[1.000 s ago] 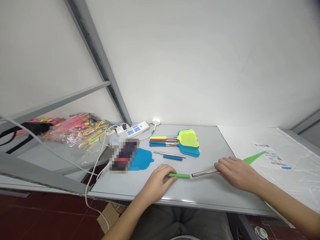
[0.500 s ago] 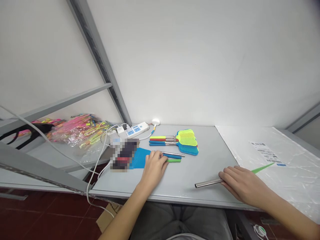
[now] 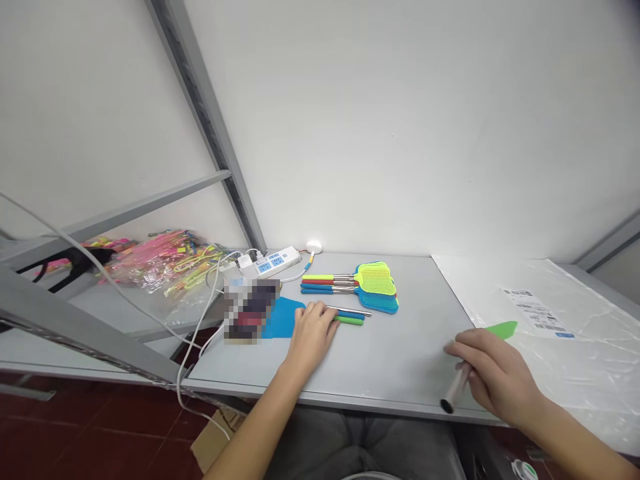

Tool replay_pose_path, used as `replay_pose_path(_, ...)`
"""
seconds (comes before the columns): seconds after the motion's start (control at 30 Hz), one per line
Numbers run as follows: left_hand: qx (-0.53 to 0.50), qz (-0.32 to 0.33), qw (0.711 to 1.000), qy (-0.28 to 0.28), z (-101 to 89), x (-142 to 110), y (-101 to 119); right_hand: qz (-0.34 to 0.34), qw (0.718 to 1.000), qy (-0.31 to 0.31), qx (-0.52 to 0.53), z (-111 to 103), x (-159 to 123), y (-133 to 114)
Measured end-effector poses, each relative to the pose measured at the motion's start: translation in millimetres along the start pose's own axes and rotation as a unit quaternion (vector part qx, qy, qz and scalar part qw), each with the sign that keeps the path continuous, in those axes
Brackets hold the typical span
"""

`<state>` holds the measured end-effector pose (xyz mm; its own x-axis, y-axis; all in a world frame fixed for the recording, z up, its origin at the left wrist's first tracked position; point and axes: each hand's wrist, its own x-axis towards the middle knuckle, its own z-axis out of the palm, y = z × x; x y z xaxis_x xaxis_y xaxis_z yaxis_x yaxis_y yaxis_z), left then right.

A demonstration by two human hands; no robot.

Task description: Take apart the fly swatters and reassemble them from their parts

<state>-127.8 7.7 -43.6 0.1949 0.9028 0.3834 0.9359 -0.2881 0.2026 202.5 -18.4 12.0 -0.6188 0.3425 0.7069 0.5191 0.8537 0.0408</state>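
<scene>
From my seat, I have the left hand (image 3: 314, 330) down on the table (image 3: 400, 363), left of its middle, with the fingers curled over the left end of a green handle (image 3: 351, 321). The hand covers that end, so I cannot tell whether this grip is pinched together on it or merely resting. The green handle lies just beside a blue handle (image 3: 356, 316), with a thin metal rod (image 3: 360, 312) next to that on the far side.

My right hand (image 3: 500, 373) has its grip clamped on a metal tube (image 3: 456, 387), near the table's near edge and well apart from the left hand. The tube is tilted, its open end pointing toward that edge; a green swatter head (image 3: 503, 329) shows beyond the knuckles.

Closer to the far edge, a stack of swatters (image 3: 376, 279) lies with handles toward the left edge and a yellow head on top. A blue swatter head (image 3: 286, 317) lies left of my left hand, partly hidden by a pixelated patch. The power strip (image 3: 275, 263) sits by the far left corner. A white plastic sheet (image 3: 580, 367) with a label covers the table's right end.
</scene>
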Motion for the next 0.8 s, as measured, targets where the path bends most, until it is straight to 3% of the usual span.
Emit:
replay_pose_path(0.17, -0.042, -0.004, 0.999, -0.002, 3.3, -1.3, 3.8, 0.161, 0.973, 0.155, 0.05, -4.6, 16.2, -13.7)
replay_pose_path(0.27, -0.087, -0.009, 0.996, -0.003, 2.2, -2.8, 4.2, 0.301, 0.922, 0.219, 0.105, 0.9, 21.1, -20.8)
replay_pose_path(0.37, -0.154, -0.014, 0.988, -0.003, -3.0, -6.0, 7.7, 0.424, 0.863, 0.232, 0.147, 12.8, 22.4, -24.2)
replay_pose_path(0.47, -0.239, -0.035, 0.97, 0.016, -7.8, -13.9, 24.3, 0.486, 0.814, 0.246, 0.201, 25.5, 24.4, -27.0)
replay_pose_path(0.57, -0.333, -0.093, 0.937, 0.053, -7.1, -27.7, 57.4, 0.501, 0.764, 0.298, 0.276, 34.5, 29.0, -33.6)
replay_pose_path(0.6, -0.384, -0.121, 0.914, 0.057, -6.2, -33.0, 70.3, 0.497, 0.747, 0.319, 0.305, 36.8, 30.5, -37.0)
replay_pose_path(0.67, -0.645, -0.223, 0.731, 0.022, -5.7, -43.5, 94.2, 0.483, 0.715, 0.348, 0.365, 41.2, 32.0, -45.2)
replay_pose_path(0.73, -0.756, -0.29, 0.586, 0.0, -8.8, -52.5, 111.6, 0.479, 0.691, 0.348, 0.416, 46.0, 30.5, -55.0)
replay_pose_path(0.77, -0.776, -0.31, 0.55, 0.001, -11.7, -56.4, 117.2, 0.482, 0.682, 0.337, 0.435, 48.5, 28.8, -60.3)
replay_pose_path(0.8, -0.781, -0.323, 0.534, 0.01, -15.3, -60.1, 120.8, 0.487, 0.674, 0.323, 0.451, 51.0, 26.9, -65.6)
